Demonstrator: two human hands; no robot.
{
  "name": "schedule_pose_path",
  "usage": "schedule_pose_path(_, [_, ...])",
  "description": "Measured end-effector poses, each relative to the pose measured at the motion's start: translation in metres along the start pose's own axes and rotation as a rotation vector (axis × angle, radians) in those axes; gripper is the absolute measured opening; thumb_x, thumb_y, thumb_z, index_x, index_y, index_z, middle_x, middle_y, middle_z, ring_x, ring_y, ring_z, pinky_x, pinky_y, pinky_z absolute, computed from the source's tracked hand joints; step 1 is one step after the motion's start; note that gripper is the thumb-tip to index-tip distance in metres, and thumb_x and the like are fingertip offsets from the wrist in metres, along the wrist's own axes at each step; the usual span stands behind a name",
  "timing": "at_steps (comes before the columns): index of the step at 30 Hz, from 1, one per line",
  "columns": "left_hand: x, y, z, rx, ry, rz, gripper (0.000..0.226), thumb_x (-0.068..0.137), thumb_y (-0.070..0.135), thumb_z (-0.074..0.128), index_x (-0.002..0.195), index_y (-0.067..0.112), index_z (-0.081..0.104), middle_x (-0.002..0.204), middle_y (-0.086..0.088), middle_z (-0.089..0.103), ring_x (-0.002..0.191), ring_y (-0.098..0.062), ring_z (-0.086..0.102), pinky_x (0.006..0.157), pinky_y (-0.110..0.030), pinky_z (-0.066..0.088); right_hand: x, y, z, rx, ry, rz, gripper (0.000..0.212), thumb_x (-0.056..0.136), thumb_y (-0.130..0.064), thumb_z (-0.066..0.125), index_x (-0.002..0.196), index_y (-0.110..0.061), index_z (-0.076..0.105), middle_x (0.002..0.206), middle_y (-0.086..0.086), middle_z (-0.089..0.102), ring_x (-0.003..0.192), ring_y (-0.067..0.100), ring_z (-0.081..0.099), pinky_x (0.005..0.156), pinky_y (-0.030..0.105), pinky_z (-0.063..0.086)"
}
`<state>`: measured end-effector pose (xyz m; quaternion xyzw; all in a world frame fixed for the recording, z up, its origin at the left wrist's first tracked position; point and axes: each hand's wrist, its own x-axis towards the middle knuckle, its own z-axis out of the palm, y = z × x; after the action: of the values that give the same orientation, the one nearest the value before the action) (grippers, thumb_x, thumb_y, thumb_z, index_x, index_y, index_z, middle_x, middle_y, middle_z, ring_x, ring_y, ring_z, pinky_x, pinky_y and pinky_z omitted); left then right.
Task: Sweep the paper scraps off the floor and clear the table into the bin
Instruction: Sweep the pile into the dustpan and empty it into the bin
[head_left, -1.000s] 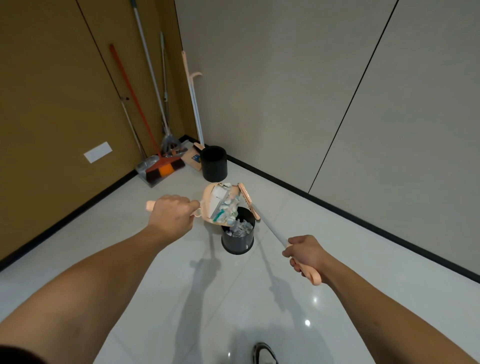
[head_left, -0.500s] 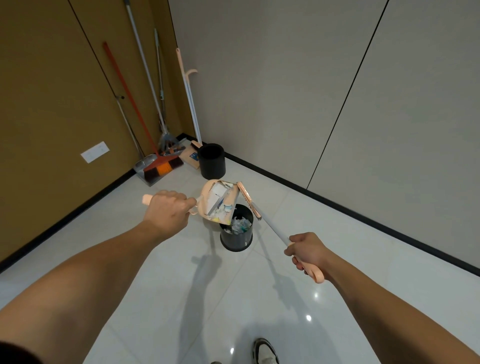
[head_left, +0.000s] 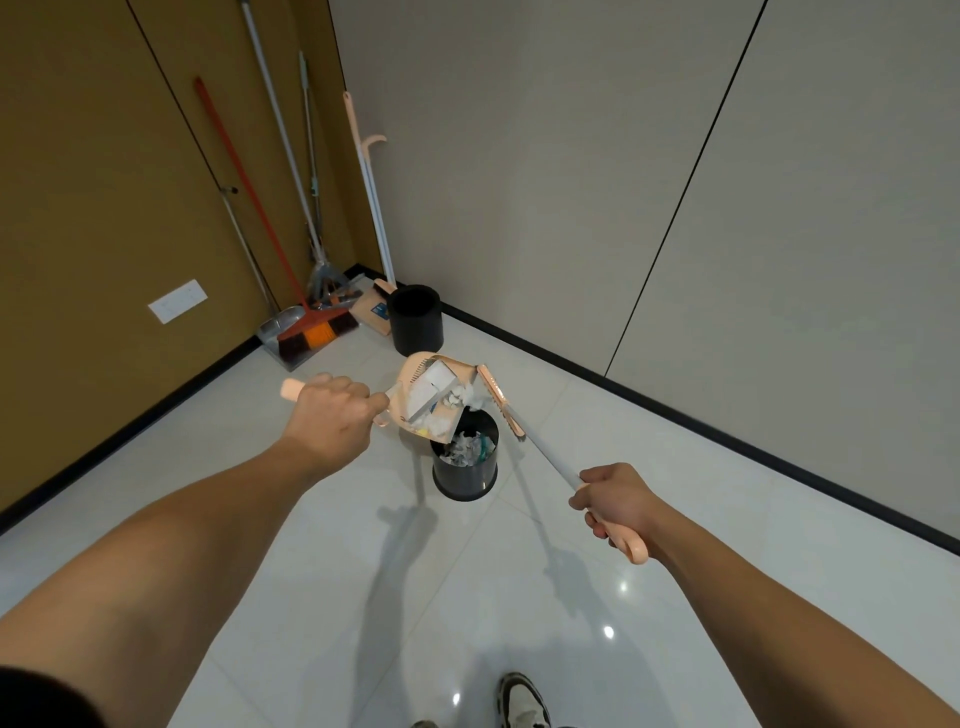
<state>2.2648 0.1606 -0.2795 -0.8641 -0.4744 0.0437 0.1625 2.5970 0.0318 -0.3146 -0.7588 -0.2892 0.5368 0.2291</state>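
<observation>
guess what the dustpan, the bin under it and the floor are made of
Dustpan: likely plastic, matte peach, moulded ribs. Bin under it: black, smooth, dull sheen; plastic or coated metal, unclear. Floor: glossy pale tile, with grout lines and lamp glints.

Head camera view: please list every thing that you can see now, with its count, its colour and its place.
dustpan: 1, peach, tilted above the near bin, scraps inside
broom: 1, peach head with pale handle, head at the dustpan's mouth
near bin: 1, black, on the floor, scraps inside
far bin: 1, black, by the corner
orange broom: 1, orange and black bristles, leaning in the corner
metal dustpan: 1, grey, under the orange broom
long-handled tools: several, grey and peach, against the walls
wall plate: 1, white, on the brown wall
shoe: 1, pale, bottom edge
left hand: 1, holds the dustpan handle
right hand: 1, holds the broom handle
</observation>
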Motion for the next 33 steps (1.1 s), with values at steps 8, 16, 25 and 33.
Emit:
schedule_pose_path(8, [0.001, -0.003, -0.002, 0.017, 0.012, 0.031, 0.022, 0.087, 0.019, 0.061, 0.104, 0.029, 0.069, 0.079, 0.006, 0.066, 0.073, -0.014, 0.056, 0.065, -0.026, 0.030, 0.002, 0.004, 0.002, 0.048, 0.010, 0.005, 0.036, 0.086, -0.001, 0.064, 0.116, -0.016, 0.052, 0.073, 0.014, 0.055, 0.042, 0.020, 0.046, 0.040, 0.020, 0.036])
schedule_pose_path(16, [0.000, -0.001, -0.001, 0.049, 0.000, 0.065, 0.025, 0.087, 0.017, 0.057, 0.107, 0.029, 0.066, 0.083, 0.005, 0.066, 0.077, -0.016, 0.057, 0.069, -0.029, 0.037, -0.001, 0.005, 0.002, 0.042, 0.013, 0.001, 0.035, 0.085, -0.002, 0.066, 0.116, -0.013, 0.054, 0.075, 0.015, 0.055, 0.040, 0.019, 0.048, 0.041, 0.021, 0.037])
schedule_pose_path(25, [0.000, -0.004, -0.002, 0.053, -0.002, 0.052, 0.026, 0.086, 0.015, 0.055, 0.105, 0.029, 0.066, 0.081, 0.006, 0.065, 0.077, -0.017, 0.057, 0.071, -0.031, 0.041, -0.006, 0.008, 0.003, 0.014, 0.028, -0.008, 0.043, 0.083, -0.001, 0.065, 0.124, 0.005, 0.053, 0.075, 0.014, 0.050, 0.043, 0.020, 0.045, 0.042, 0.023, 0.034])
schedule_pose_path(33, [0.002, -0.005, -0.007, 0.124, -0.017, 0.151, 0.023, 0.085, 0.019, 0.060, 0.106, 0.029, 0.064, 0.086, 0.004, 0.066, 0.082, -0.017, 0.059, 0.069, -0.031, 0.033, -0.009, 0.008, 0.003, 0.016, 0.026, 0.000, 0.051, 0.082, 0.000, 0.065, 0.129, 0.010, 0.047, 0.075, 0.014, 0.048, 0.044, 0.021, 0.043, 0.044, 0.025, 0.034])
